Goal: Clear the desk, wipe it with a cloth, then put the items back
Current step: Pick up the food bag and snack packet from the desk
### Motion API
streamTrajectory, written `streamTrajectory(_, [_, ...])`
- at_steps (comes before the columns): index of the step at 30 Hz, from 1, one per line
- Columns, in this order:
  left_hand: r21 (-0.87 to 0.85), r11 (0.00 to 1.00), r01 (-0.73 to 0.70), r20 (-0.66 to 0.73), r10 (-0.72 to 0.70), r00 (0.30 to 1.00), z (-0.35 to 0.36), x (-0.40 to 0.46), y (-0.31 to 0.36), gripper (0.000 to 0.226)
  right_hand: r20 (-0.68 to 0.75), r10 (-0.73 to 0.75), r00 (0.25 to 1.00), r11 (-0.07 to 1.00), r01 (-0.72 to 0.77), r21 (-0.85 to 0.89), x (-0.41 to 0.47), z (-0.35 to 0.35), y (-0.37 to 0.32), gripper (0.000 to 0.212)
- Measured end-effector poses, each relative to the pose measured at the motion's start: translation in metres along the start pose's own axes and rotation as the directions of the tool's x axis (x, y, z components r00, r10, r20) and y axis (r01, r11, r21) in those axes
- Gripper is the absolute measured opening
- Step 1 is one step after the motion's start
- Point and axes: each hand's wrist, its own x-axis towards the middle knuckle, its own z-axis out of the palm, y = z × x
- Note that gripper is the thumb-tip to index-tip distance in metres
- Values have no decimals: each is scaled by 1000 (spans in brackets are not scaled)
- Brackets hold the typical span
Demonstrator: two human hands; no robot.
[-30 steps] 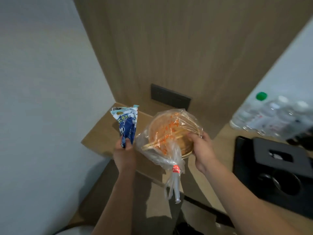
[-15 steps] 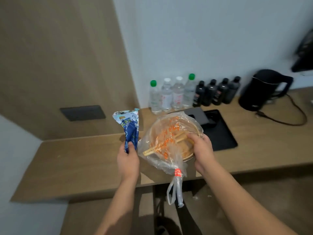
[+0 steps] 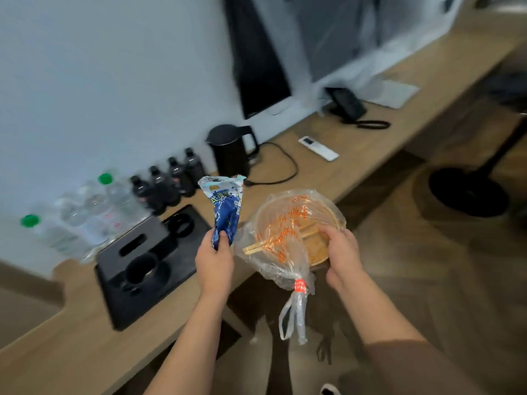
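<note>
Clearing's only begun imo: left hand [image 3: 214, 262] grips a blue snack packet [image 3: 226, 212], right hand [image 3: 340, 253] clutches the bagged bowl w/ chopsticks [image 3: 291, 235], both off the surface [image 3: 71, 352], while kettle [image 3: 231, 149], bottles [image 3: 168, 181], tray [image 3: 148, 266] & remote [image 3: 318, 148] remain; wiping not started.

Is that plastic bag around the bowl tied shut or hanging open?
Tied shut. The plastic bag is gathered into a neck bound by a red band, with its handles dangling below; the right hand grips the bowl through it.
</note>
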Motion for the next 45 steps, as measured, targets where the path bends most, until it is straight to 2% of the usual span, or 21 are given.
streamTrajectory(5, [-29, 994, -106, 204, 110, 973, 116, -34, 64, 15, -212, -51, 976, 979, 91, 184, 28, -111, -63, 42])
streamTrajectory(12, [-75, 974, -212, 439, 223, 870, 238, -74, 130, 15, -488, -27, 872, 874, 258, 411, 43, -226, -125, 42])
streamTrajectory(17, [-63, 967, -245, 570, 237, 787, 325, -96, 167, 25, -612, 18, 790, 826, 333, 454, 67, -287, -163, 47])
streamTrajectory(20, [-73, 965, -251, 638, 239, 732, 383, -98, 187, 22, -682, 41, 730, 828, 357, 432, 95, -315, -187, 43])
streamTrajectory(24, [-89, 963, -253, 718, 238, 654, 460, -92, 216, 15, -735, 26, 677, 818, 408, 405, 140, -344, -222, 46])
streamTrajectory(29, [-91, 967, -239, 775, 220, 593, 559, -84, 255, 14, -799, 53, 598, 783, 472, 406, 197, -388, -275, 36])
streamTrajectory(36, [-66, 981, -182, 853, 151, 500, 696, -124, 301, 13, -852, 155, 500, 768, 481, 422, 260, -478, -330, 34])
streamTrajectory(42, [-88, 970, -226, 866, 187, 463, 797, -154, 352, 14, -846, 121, 519, 762, 498, 414, 318, -561, -392, 38])
streamTrajectory(45, [-96, 964, -247, 853, 208, 479, 845, -166, 382, 14, -843, 110, 526, 756, 506, 415, 348, -599, -431, 34])
